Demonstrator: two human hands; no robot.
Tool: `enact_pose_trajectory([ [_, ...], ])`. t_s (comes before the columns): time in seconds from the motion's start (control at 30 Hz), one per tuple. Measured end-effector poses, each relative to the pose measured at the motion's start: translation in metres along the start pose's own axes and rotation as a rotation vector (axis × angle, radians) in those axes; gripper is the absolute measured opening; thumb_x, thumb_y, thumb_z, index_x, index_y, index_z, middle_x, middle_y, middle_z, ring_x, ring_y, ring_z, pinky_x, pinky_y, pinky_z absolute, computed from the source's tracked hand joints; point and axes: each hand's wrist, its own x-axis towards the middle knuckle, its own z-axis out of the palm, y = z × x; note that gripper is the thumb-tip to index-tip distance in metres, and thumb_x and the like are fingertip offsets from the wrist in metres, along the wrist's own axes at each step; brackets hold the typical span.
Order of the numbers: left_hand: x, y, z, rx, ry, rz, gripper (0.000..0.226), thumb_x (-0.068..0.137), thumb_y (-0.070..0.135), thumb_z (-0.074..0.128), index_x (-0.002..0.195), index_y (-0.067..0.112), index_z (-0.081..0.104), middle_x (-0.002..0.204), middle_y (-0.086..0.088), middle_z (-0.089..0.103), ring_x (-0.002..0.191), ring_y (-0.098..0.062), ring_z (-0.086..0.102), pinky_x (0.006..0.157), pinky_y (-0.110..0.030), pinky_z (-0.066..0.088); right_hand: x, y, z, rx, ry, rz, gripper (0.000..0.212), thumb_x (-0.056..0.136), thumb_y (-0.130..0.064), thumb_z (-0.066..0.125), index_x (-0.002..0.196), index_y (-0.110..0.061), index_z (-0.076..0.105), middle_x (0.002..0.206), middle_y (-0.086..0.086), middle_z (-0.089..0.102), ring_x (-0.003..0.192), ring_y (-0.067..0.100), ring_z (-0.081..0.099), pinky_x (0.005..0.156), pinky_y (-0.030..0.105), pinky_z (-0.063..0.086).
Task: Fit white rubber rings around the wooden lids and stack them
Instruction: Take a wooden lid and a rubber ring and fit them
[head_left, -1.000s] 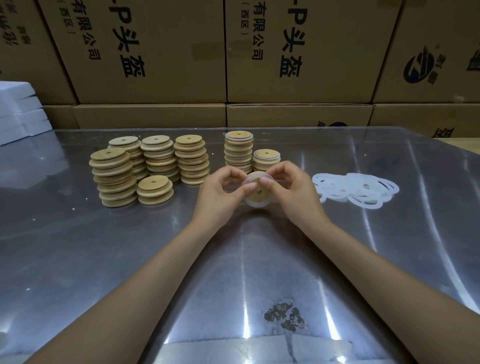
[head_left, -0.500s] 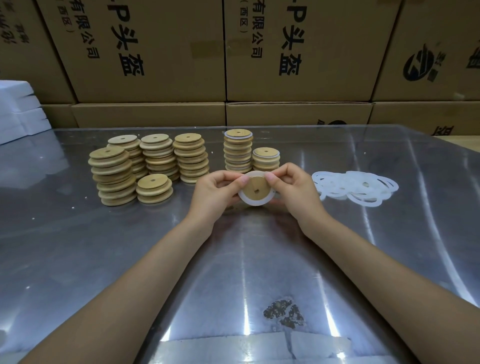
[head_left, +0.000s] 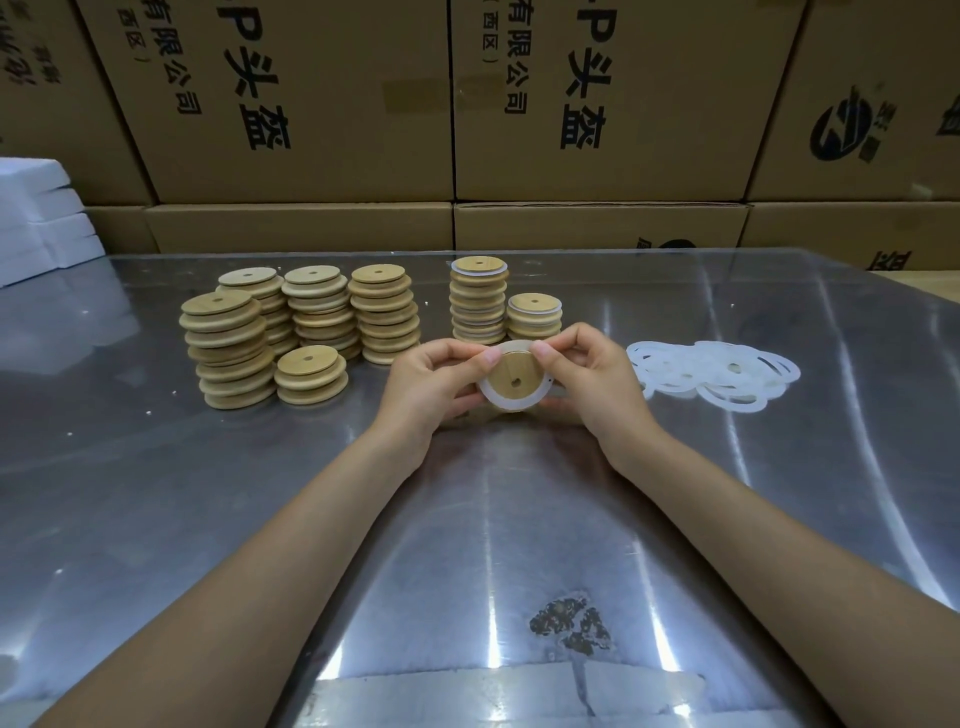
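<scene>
Between both hands I hold a round wooden lid (head_left: 511, 376) with a small centre hole, tilted toward me, with a white rubber ring (head_left: 493, 397) around its rim. My left hand (head_left: 431, 387) grips its left edge and my right hand (head_left: 597, 382) grips its right edge, thumbs on the top rim. Just behind stand a tall stack of ringed lids (head_left: 478, 301) and a short stack of ringed lids (head_left: 534, 317). Several stacks of bare wooden lids (head_left: 291, 327) stand to the left. A pile of loose white rings (head_left: 717, 374) lies to the right.
The work surface is a shiny metal table (head_left: 208, 493) with a dark worn patch (head_left: 569, 623) near the front. Large cardboard boxes (head_left: 322, 104) wall off the back edge. White foam blocks (head_left: 36, 218) are stacked at the far left.
The lid has tipped further toward me and the ring now sits round its rim. Both thumbs have slid along to the lid's top edge.
</scene>
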Motion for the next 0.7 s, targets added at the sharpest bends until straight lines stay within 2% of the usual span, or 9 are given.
enact_pose_trajectory([
  [0.33, 0.002, 0.0, -0.003, -0.003, -0.022, -0.013, 0.007, 0.081, 0.015, 0.072, 0.081, 0.011, 0.066, 0.082, -0.003, 0.074, 0.078, -0.012, 0.072, 0.061, -0.018, 0.053, 0.0, -0.002, -0.002, 0.05, -0.036, 0.07, 0.015, 0.092, -0.01, 0.059, 0.078, -0.01, 0.055, 0.078, 0.003, 0.068, 0.077, 0.012, 0.066, 0.064, 0.031, 0.059],
  [0.5, 0.005, 0.001, -0.006, -0.006, -0.065, -0.05, 0.006, 0.083, 0.015, 0.069, 0.08, 0.013, 0.064, 0.081, 0.0, 0.074, 0.077, -0.009, 0.071, 0.062, -0.017, 0.054, 0.001, -0.002, -0.004, 0.104, -0.075, 0.127, 0.019, 0.093, -0.008, 0.056, 0.076, -0.011, 0.051, 0.078, 0.002, 0.067, 0.076, 0.013, 0.066, 0.062, 0.027, 0.058],
  [0.63, 0.006, 0.003, -0.014, 0.087, -0.159, -0.083, 0.005, 0.085, 0.016, 0.068, 0.088, 0.018, 0.065, 0.085, 0.006, 0.073, 0.081, -0.003, 0.069, 0.065, -0.018, 0.054, 0.005, -0.002, -0.009, 0.071, -0.135, 0.145, 0.015, 0.094, -0.01, 0.055, 0.08, -0.012, 0.053, 0.085, 0.005, 0.065, 0.084, 0.015, 0.064, 0.081, 0.036, 0.056],
  [0.7, 0.005, 0.004, -0.016, 0.161, -0.181, -0.063, 0.011, 0.084, 0.014, 0.069, 0.092, 0.02, 0.065, 0.085, 0.007, 0.073, 0.081, -0.002, 0.068, 0.066, -0.018, 0.054, 0.006, -0.002, -0.013, 0.03, -0.161, 0.136, 0.012, 0.094, -0.011, 0.056, 0.083, -0.013, 0.054, 0.085, 0.004, 0.065, 0.083, 0.013, 0.064, 0.081, 0.035, 0.056],
])
